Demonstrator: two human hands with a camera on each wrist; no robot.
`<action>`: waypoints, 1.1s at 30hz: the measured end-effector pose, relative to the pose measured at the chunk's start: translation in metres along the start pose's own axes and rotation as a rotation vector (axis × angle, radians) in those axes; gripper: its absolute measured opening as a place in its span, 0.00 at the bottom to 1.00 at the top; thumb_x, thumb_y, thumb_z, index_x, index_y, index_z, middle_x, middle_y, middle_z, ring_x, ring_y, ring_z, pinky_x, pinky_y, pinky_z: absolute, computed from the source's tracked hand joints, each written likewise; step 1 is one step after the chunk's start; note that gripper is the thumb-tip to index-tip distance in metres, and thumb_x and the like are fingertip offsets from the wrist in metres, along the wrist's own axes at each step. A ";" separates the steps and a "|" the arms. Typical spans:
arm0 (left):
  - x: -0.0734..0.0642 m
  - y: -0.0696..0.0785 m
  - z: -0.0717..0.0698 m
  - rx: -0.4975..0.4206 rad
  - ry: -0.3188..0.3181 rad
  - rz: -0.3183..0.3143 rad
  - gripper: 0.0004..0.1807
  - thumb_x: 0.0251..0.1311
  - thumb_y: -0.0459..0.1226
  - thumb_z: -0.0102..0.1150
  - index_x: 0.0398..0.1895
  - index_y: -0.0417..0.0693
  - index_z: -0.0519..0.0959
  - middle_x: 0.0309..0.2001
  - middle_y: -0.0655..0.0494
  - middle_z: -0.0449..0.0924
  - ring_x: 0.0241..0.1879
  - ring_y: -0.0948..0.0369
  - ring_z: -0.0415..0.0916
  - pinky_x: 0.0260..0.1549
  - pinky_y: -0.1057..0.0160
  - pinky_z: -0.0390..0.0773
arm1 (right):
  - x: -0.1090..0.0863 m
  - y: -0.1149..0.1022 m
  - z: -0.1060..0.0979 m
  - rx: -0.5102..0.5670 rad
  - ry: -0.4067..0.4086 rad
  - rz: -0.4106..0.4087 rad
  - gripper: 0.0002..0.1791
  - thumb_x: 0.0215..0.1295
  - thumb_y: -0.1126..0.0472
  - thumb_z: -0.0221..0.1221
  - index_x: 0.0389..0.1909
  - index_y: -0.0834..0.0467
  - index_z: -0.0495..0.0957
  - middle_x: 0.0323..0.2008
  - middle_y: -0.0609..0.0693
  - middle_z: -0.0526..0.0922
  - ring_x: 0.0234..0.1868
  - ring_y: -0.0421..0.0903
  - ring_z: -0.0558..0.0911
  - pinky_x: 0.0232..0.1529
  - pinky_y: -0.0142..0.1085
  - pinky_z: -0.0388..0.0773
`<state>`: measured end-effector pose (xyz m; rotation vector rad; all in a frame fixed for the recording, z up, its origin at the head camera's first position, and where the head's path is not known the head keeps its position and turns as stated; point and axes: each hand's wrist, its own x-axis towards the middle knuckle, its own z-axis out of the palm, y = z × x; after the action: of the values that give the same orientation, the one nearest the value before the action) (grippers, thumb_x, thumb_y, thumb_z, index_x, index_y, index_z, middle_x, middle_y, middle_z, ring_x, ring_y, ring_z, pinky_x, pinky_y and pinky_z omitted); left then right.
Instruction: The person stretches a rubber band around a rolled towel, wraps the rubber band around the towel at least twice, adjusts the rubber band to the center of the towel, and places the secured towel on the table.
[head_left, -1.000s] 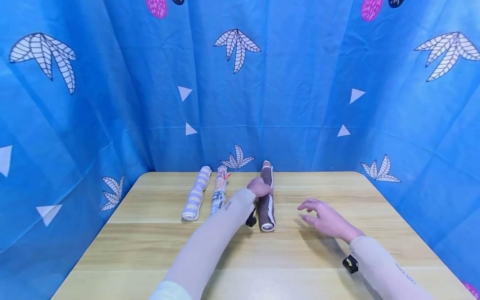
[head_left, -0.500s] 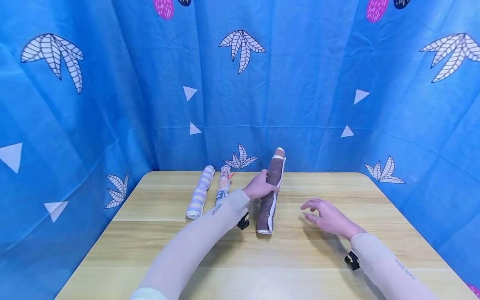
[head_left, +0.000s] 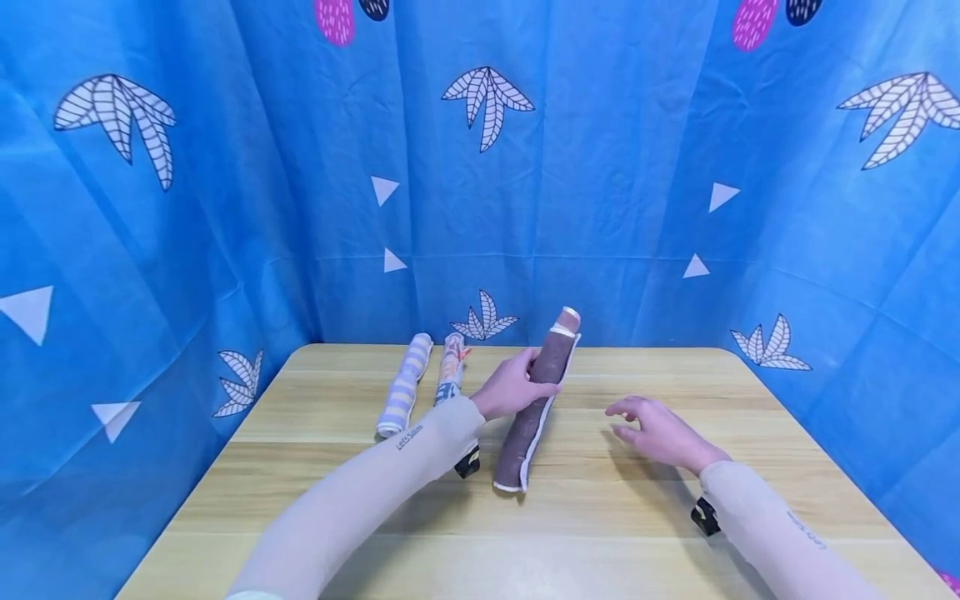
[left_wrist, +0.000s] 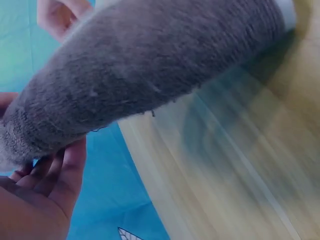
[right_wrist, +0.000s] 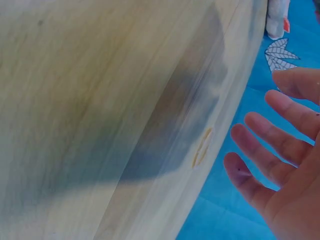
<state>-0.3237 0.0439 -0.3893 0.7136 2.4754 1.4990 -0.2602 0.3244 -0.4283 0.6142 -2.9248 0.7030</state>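
Note:
A rolled brown towel [head_left: 532, 408] with white edging is lifted at a slant over the table, its far end higher than its near end. My left hand [head_left: 516, 385] grips it around the middle, thumb on the near side. In the left wrist view the fuzzy towel roll [left_wrist: 130, 65] crosses the picture, with the left hand's fingers [left_wrist: 70, 170] curled under it. To the right of the towel, my right hand [head_left: 660, 433] hovers over the table and holds nothing. The right wrist view shows that right hand [right_wrist: 285, 150] with fingers spread and loosely bent.
Two more rolled towels lie at the back left: a purple-and-cream striped one [head_left: 405, 383] and a patterned one [head_left: 451, 367], partly hidden by the left arm. The wooden table [head_left: 600, 533] ends at the back against a blue patterned curtain [head_left: 600, 167].
My left hand has raised the brown towel off the table, tilted its far end up and to the right, and drawn it nearer. The right hand has barely moved.

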 end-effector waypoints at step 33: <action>-0.087 -0.009 -0.019 0.398 -0.138 0.177 0.29 0.66 0.54 0.60 0.68 0.80 0.64 0.48 0.62 0.81 0.39 0.66 0.77 0.36 0.65 0.76 | 0.024 0.029 0.005 -0.116 0.012 0.149 0.12 0.61 0.62 0.65 0.45 0.60 0.86 0.44 0.58 0.88 0.48 0.58 0.85 0.53 0.57 0.79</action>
<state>-0.2576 -0.0153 -0.3969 1.0853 2.6861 0.9657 -0.2936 0.3376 -0.4411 0.3833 -2.9970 0.5423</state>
